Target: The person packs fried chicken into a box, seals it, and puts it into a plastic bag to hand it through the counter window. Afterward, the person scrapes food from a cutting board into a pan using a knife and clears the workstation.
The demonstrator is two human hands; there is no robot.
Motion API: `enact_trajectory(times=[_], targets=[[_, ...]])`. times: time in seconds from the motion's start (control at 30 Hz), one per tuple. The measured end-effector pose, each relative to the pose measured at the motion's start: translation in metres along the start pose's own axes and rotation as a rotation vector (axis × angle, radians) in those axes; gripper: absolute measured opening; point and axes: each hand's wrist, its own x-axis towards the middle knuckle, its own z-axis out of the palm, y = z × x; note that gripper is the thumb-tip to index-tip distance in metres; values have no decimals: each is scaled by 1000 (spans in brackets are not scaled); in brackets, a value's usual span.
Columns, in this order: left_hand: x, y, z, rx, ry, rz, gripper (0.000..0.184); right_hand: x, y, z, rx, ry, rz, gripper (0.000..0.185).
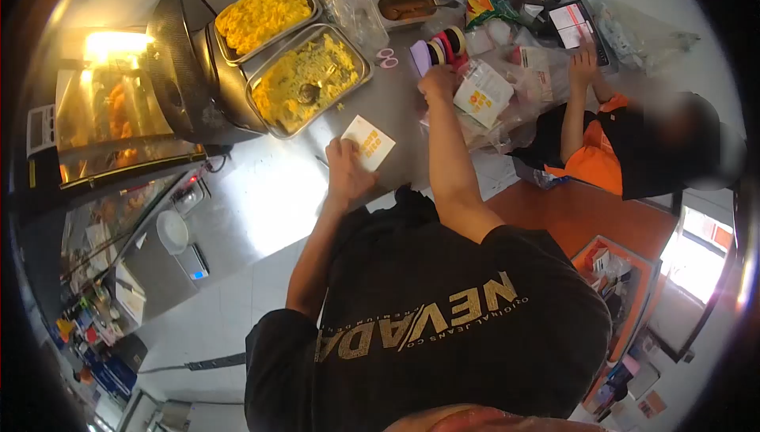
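From the head camera, I see a person at a metal surface (401,108). The white paper packet (375,144) is in the left hand (349,172), near the close edge. The hand has it by the bottom part, so the print shows, maybe to keep it from sliding. I can't tell if the packet rests on the surface or sits just above it.

Yellow food (261,17) fills two metal trays (367,66) just past that hand. They look put close so they are easy to reach. A big spoon (307,94) lies in the nearer one. More white packets (484,93) lie by the other arm, maybe to be handy.

The left arm is bent, with fingers and thumb curled on the packet. The right arm reaches far out. The right hand (438,84) is bent down beside some coloured rolls (448,44); I can't tell if it grips anything. Pink scissors (386,58) lie between the trays and the rolls. On the right, another person's hand (584,66) is at a flat screen (567,25).
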Motion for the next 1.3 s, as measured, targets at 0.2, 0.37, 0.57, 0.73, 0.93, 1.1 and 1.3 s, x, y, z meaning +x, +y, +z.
enact_trajectory(times=[0.2,0.37,0.57,0.73,0.93,1.1,1.3], targets=[[-16,-21,-59,-231,-5,-44,65,-18,-22,29,198,262,9,48],[-29,-49,-74,-276,-91,-68,61,-55,-39,35,1271,54,312,35],[-28,-44,-95,-300,-147,-138,61,-63,-19,34,1856,11,330,39],[-23,-50,-109,-308,-211,-191,55,-112,-40,76,1316,556,155,15],[9,-52,-119,-564,-338,-377,50,-135,-25,119,1169,674,31,12],[25,-63,-105,-565,-415,-421,47,-288,-47,-21,1501,-363,-361,13],[12,-35,-95,-790,-598,-373,28,-301,-20,-29,910,-113,-359,57]])
